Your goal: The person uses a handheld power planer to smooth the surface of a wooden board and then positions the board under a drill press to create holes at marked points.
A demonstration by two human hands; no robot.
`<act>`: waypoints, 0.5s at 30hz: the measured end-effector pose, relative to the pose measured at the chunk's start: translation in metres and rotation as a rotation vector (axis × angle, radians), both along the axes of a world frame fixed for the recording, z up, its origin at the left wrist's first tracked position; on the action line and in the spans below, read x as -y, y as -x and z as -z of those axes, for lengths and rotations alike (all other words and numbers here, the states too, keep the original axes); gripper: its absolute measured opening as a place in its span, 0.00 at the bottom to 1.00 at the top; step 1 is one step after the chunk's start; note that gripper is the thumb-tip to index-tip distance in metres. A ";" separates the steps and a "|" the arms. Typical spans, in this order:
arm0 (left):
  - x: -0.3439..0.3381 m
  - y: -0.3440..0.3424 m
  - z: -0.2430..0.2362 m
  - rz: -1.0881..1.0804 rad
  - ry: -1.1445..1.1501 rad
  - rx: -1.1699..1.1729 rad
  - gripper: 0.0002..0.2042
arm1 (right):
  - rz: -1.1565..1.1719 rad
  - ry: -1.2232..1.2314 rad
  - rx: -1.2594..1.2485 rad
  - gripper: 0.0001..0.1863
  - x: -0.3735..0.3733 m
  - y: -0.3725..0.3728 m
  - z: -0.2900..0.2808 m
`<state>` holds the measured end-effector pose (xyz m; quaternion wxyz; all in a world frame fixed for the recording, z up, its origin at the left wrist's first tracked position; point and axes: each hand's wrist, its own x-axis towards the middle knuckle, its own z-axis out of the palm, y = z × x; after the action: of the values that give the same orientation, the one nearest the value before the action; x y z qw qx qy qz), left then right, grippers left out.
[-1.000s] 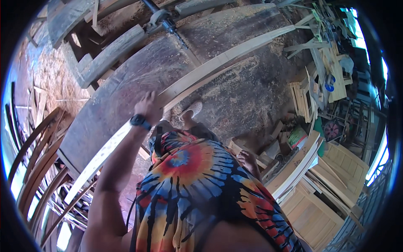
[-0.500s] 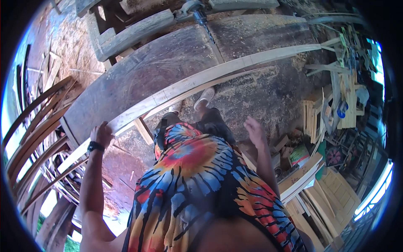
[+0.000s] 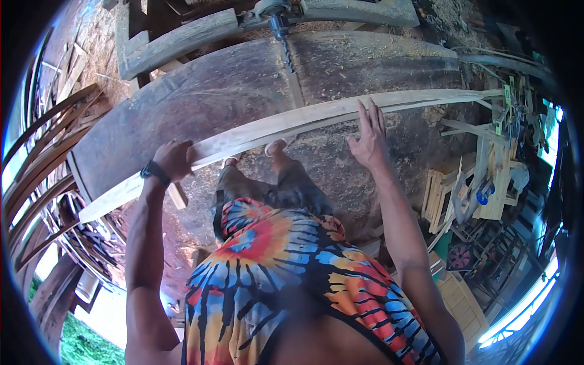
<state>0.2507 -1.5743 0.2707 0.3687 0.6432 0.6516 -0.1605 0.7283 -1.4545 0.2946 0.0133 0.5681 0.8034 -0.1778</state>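
A long pale wooden plank (image 3: pixel 252 131) lies across the dark worktable (image 3: pixel 182 112), from far left to right, and looks bowed in this view. My left hand (image 3: pixel 174 159), with a dark watch on the wrist, is closed over the plank left of centre. Some of its fingers are hidden by the hand itself. My right hand (image 3: pixel 369 135) reaches to the near edge right of centre, fingers stretched out and tips on the wood. Beyond the plank, a dark drill chuck (image 3: pixel 278 25) carries a long drill bit (image 3: pixel 288 56) that points toward me over the table.
Heavy grey timber beams (image 3: pixel 182 42) frame the drill at the back. Curved wooden strips (image 3: pixel 45 152) are stacked at the left. At the right stand wooden frames (image 3: pixel 435 191), scrap wood and a pinkish fan (image 3: pixel 460 257). Sawdust covers much of the table and floor.
My right hand has come up and forward onto the plank. The left hand now sits farther right in view, over the plank. The plank appears slightly lower and flatter, as the view has shifted.
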 end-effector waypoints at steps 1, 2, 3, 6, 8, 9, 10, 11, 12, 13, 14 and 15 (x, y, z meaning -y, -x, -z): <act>-0.016 -0.016 0.002 0.016 0.028 0.030 0.29 | -0.061 0.005 0.045 0.52 -0.009 -0.003 0.003; -0.029 -0.030 0.006 0.029 0.057 0.056 0.31 | -0.074 0.007 0.045 0.52 -0.017 -0.005 0.009; -0.042 -0.043 0.012 0.017 0.060 0.056 0.31 | -0.115 0.031 0.087 0.54 -0.025 -0.008 0.016; -0.081 -0.089 0.026 -0.059 -0.026 0.329 0.23 | -0.208 0.033 0.154 0.58 -0.044 -0.019 0.034; -0.103 -0.120 0.037 -0.080 -0.024 0.367 0.24 | -0.317 -0.046 0.113 0.60 -0.057 -0.027 0.045; -0.112 -0.135 0.040 -0.057 -0.024 0.386 0.24 | -0.325 -0.046 0.106 0.60 -0.063 -0.028 0.047; -0.121 -0.147 0.044 -0.035 -0.023 0.405 0.25 | -0.393 -0.072 0.079 0.61 -0.070 -0.029 0.050; -0.131 -0.159 0.043 -0.048 0.034 0.413 0.27 | -0.459 -0.093 0.053 0.61 -0.073 -0.031 0.053; -0.138 -0.169 0.045 -0.055 0.037 0.406 0.27 | -0.465 -0.089 0.045 0.61 -0.078 -0.031 0.057; -0.143 -0.179 0.047 -0.058 0.024 0.412 0.28 | -0.517 -0.096 0.025 0.61 -0.083 -0.032 0.061; -0.147 -0.187 0.051 -0.061 0.009 0.416 0.29 | -0.571 -0.104 0.004 0.61 -0.088 -0.032 0.064; -0.146 -0.191 0.056 -0.090 -0.025 0.432 0.30 | -0.584 -0.105 -0.008 0.61 -0.094 -0.033 0.068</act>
<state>0.4422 -1.4282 0.2147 0.4985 0.6374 0.5876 0.0057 0.7617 -1.3601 0.2264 0.0313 0.3119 0.9411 -0.1271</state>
